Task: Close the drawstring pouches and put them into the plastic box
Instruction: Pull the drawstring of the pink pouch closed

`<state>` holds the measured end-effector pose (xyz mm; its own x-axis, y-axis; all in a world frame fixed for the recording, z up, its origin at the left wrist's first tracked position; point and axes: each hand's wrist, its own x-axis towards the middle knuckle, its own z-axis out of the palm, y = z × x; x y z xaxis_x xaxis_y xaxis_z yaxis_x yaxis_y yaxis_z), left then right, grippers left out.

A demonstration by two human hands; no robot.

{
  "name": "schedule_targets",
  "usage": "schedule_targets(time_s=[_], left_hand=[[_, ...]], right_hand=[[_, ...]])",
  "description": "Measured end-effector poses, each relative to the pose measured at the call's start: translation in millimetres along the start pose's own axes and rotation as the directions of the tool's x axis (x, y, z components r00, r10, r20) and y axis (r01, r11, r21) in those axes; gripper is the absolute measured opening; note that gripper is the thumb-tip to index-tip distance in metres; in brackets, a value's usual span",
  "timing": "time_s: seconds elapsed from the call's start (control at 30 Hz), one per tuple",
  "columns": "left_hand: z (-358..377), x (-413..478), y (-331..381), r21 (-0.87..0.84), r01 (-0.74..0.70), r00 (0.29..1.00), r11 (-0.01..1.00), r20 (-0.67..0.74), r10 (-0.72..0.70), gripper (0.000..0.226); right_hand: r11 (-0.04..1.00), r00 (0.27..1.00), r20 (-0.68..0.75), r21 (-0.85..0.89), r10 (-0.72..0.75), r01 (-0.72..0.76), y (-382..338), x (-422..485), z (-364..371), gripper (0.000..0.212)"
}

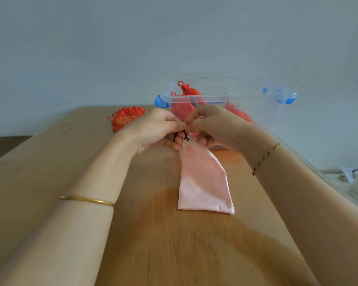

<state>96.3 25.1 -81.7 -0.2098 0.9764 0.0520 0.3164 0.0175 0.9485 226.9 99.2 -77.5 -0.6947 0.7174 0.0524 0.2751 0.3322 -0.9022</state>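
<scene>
Desk [50, 162] shot from head height, going left to right. A gold bangle [87, 200] sits on the left forearm. Further back on the wood lies a lone red pouch [127, 118] with gold embroidery, cords trailing, well apart from everything else.

Next is the left hand [155, 129], its fingers [174, 124] curled and clamped on the black drawstring [183, 136], which loops out just below them. The cord belongs to the pink pouch [203, 182], lying flat on the desk with its bottom edge toward the camera and its mouth gathered into a narrow neck up between both hands.

The right hand [211, 124] meets the left one tip to tip, thumb and forefinger pinched together on the same cord, lower fingers curled beside the bunched neck. A thin braided bracelet [266, 156] is on that wrist.

Just behind the hands and off to the right stands the clear plastic box [256, 96], lid off, with blue latches at both ends. Several red pouches [187, 93] are already inside, and at least one is cinched shut on top.
</scene>
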Motion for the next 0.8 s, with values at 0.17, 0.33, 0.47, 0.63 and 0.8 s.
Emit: schedule_targets(time_s=[0.17,0.33,0.47,0.63,0.8], left_hand=[[-0.4,0.2,-0.1,0.001,0.006,1.0,1.0,-0.007,-0.006,0.016],[-1.3,1.5,-2.4,-0.04,0.001,1.0,0.999,-0.001,-0.001,0.012],[-3.3,3.7,-5.8,-0.02,-0.022,0.996,1.0,-0.086,0.02,0.008],[-3.5,5.0,-8.2,-0.032,-0.005,0.978,0.999,-0.209,-0.001,0.013],[-1.7,6.5,-9.0,-0.008,0.022,0.956,1.0,-0.294,-0.024,0.014]], right_hand=[[0.998,0.999,0.046,0.066,0.0,-0.003,0.1,-2.0,0.3,0.012],[0.999,1.0,0.014,0.039,-0.004,0.003,1.7,0.4,1.3,0.013],[0.999,1.0,-0.009,0.019,-0.03,0.03,1.7,0.1,0.7,0.017],[0.975,0.985,-0.075,-0.176,-0.154,0.139,2.6,3.1,6.9,0.02],[0.902,0.95,-0.073,-0.344,-0.302,0.26,6.0,5.2,13.7,0.021]])
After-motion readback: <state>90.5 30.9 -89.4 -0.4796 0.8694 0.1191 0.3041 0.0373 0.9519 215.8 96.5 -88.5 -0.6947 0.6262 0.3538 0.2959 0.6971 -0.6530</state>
